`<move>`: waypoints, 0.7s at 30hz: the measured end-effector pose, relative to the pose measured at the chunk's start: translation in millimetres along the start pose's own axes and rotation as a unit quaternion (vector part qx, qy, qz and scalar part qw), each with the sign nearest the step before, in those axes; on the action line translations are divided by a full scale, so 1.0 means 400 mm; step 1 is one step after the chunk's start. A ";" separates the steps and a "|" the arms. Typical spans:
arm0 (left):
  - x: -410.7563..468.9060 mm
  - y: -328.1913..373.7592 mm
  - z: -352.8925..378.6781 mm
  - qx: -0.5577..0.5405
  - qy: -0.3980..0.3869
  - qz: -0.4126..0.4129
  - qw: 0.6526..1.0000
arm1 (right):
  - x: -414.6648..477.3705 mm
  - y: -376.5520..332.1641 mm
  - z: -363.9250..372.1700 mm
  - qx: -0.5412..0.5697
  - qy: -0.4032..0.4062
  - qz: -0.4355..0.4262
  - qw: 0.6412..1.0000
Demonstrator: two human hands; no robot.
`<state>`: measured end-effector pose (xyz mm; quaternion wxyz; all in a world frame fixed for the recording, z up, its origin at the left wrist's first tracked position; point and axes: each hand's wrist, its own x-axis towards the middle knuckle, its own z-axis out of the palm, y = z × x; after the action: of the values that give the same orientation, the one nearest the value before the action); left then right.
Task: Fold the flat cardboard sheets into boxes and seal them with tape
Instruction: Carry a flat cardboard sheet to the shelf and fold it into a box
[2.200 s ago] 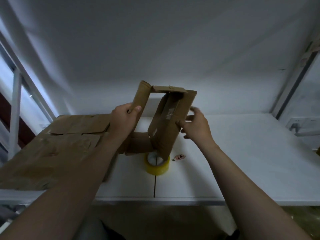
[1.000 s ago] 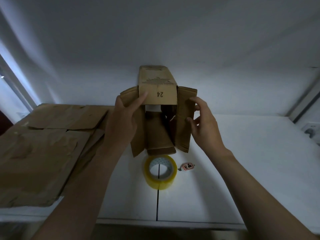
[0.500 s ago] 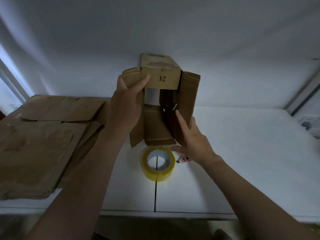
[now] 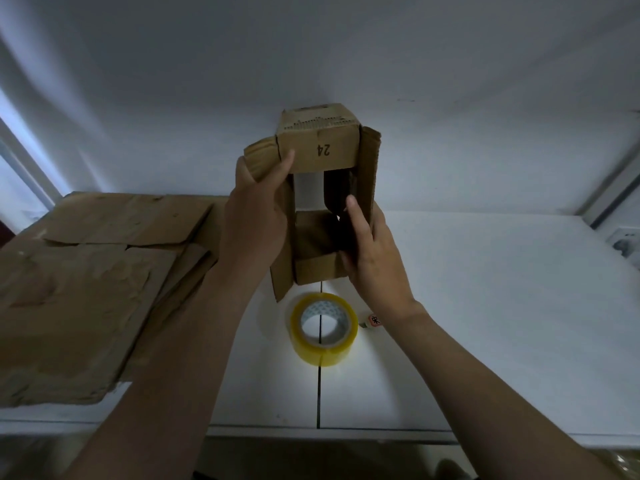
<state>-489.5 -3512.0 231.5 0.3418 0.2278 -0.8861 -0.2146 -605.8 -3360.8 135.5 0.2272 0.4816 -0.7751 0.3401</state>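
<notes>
Open cardboard box [image 4: 318,150] held above tape roll [image 4: 323,329]
Gripped by curled left hand [image 4: 256,216]; pressed flat-fingered by right hand [image 4: 375,261]

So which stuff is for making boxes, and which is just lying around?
For the job: the box the left hand grips and the right hand touches; the yellow tape roll; the flat cardboard sheets.
Just lying about: the small tag beside the roll; the wall socket.
</notes>
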 end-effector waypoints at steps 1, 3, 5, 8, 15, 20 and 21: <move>0.001 -0.003 -0.003 0.001 0.001 -0.008 1.000 | 0.003 -0.010 -0.002 0.014 0.005 0.006 1.000; 0.001 -0.008 -0.009 0.000 0.001 -0.022 1.000 | 0.012 -0.027 -0.009 0.046 0.031 0.031 0.998; 0.000 -0.011 -0.012 0.001 -0.001 -0.025 1.000 | 0.014 -0.037 -0.014 0.069 0.042 0.059 0.995; -0.001 -0.013 -0.012 -0.001 -0.002 -0.024 1.000 | 0.014 -0.042 -0.019 0.101 0.022 0.070 0.992; 0.004 -0.029 -0.011 -0.016 0.000 -0.029 0.999 | 0.017 -0.048 -0.024 0.238 -0.049 0.098 0.965; 0.007 -0.053 -0.012 -0.038 -0.017 -0.016 0.999 | -0.008 -0.020 -0.026 0.111 -0.161 0.055 0.979; 0.007 -0.056 -0.011 -0.039 -0.022 -0.011 0.999 | -0.017 -0.016 -0.017 0.073 -0.148 0.056 0.985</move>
<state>-482.7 -3532.5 223.8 0.3285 0.2196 -0.8818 -0.2576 -596.9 -3353.9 137.4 0.0548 0.4979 -0.7989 0.3329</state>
